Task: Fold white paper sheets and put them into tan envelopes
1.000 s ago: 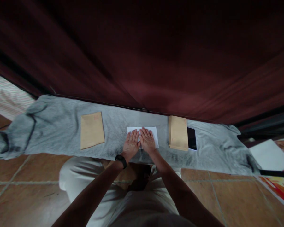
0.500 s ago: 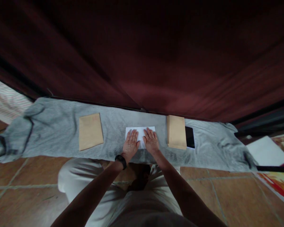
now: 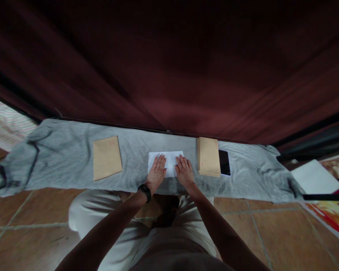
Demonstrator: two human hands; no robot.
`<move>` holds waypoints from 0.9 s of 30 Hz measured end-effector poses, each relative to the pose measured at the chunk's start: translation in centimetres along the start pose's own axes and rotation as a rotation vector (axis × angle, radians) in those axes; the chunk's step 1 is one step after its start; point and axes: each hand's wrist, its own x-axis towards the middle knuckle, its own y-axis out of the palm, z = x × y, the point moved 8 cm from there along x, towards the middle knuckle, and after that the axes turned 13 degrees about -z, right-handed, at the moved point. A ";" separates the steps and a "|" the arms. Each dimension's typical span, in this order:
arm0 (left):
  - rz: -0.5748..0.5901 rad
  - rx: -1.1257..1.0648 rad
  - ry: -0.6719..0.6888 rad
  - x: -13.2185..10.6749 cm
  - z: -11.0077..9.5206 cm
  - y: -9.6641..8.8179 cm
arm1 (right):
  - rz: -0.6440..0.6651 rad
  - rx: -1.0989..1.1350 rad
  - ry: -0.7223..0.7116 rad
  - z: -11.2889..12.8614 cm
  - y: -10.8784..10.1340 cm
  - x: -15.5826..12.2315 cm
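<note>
A white sheet of paper [image 3: 171, 165], perhaps folded, lies flat on the grey cloth in front of me. My left hand [image 3: 157, 171] rests flat on its left part, fingers stretched out. On the right edge of the paper, my right hand [image 3: 184, 171] lies with its fingers spread. Both palms face down and neither hand grips anything. To the right of my hands is a stack of brown envelopes [image 3: 209, 157], and a single brown envelope [image 3: 107, 158] lies apart at the left.
A dark-screened phone [image 3: 224, 162] lies beside the envelope stack. The long grey cloth [image 3: 248, 169] stretches below a dark red curtain [image 3: 169, 94]. White paper [image 3: 316, 180] and a colourful printed item [image 3: 330, 216] are at the far right. The floor is tiled.
My right hand has slid to the right across the paper, towards its right edge. My left hand stays nearly in place. The whole view has shifted slightly.
</note>
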 end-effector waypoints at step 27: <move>0.053 -0.013 0.055 0.2 -1.0 0.1 | 0.060 0.122 -0.091 4.4 0.1 0.2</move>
